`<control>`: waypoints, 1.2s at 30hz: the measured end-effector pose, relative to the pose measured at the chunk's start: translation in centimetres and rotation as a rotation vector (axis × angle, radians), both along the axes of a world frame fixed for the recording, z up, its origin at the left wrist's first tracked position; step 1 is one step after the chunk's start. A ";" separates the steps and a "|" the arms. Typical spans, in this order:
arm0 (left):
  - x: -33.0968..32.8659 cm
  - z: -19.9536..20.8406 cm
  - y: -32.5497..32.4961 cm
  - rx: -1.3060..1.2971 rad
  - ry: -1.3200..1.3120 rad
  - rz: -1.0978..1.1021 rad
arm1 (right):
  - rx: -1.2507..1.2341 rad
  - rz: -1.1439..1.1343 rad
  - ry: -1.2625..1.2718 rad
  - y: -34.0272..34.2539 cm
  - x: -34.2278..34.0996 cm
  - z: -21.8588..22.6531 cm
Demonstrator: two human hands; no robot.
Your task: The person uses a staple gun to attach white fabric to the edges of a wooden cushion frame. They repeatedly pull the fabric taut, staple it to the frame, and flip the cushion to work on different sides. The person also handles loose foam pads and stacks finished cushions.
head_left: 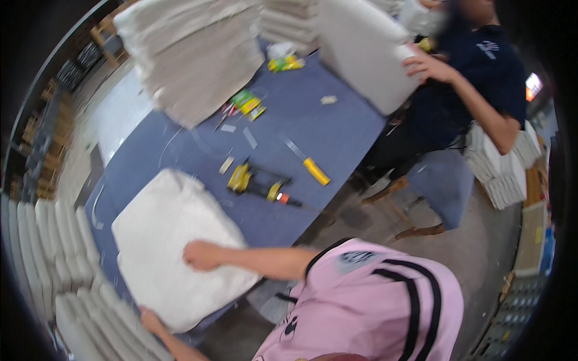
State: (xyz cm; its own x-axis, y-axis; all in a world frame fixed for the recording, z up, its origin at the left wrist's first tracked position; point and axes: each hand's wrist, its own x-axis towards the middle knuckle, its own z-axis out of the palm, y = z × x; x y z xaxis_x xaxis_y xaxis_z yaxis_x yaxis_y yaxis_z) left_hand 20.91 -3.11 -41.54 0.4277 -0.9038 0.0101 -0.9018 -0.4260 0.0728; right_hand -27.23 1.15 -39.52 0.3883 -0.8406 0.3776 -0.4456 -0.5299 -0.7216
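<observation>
A white padded cushion (168, 216) lies on the blue-covered table (289, 126) in front of me. My right hand (202, 255) is closed into a fist against the cushion's upper face; whatever may be in its fingers is hidden. At the cushion's near left edge, my left hand (152, 321) grips the rim, with part of its fingers out of sight. Beyond the cushion rest a yellow and black power tool (256, 183) and a long thin tool with a yellow handle (315, 171).
Tall stacks of pale cushions stand at the far side (198, 54) and at my left (54, 240). Green and yellow packets (247, 103) and small scraps lie on the table. On the right, a co-worker (481, 78) holds a large pale panel (361, 54) near a blue-seated chair (442, 183).
</observation>
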 end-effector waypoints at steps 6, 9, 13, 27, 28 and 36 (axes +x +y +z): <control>-5.0 -0.2 16.3 -0.308 0.258 0.232 | 0.029 -0.072 -0.053 11.6 -10.5 -0.3; -8.9 1.1 15.8 -0.289 0.290 0.333 | -0.001 -0.201 0.002 16.5 -11.2 -0.6; -7.8 -0.1 15.6 -0.350 0.321 0.366 | 0.061 -0.568 -0.031 17.3 -7.9 1.1; -9.3 0.9 16.6 -0.500 0.484 0.300 | 0.115 -0.376 -0.295 16.8 -10.5 -1.8; -9.7 0.1 17.8 -0.588 0.479 0.255 | 0.134 -0.346 -0.313 17.3 -11.4 -1.3; -27.9 -10.4 41.6 0.284 1.142 0.439 | -0.064 -0.445 0.307 19.1 -18.0 -5.2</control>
State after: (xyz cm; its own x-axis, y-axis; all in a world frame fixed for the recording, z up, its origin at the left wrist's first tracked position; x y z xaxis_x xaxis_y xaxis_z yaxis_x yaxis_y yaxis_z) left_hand -6.97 38.53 -51.97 0.3289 -0.5929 -0.7350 -0.1630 -0.8023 0.5742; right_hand -45.27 20.28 -44.73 0.1010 -0.9279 0.3589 -0.8218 -0.2811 -0.4956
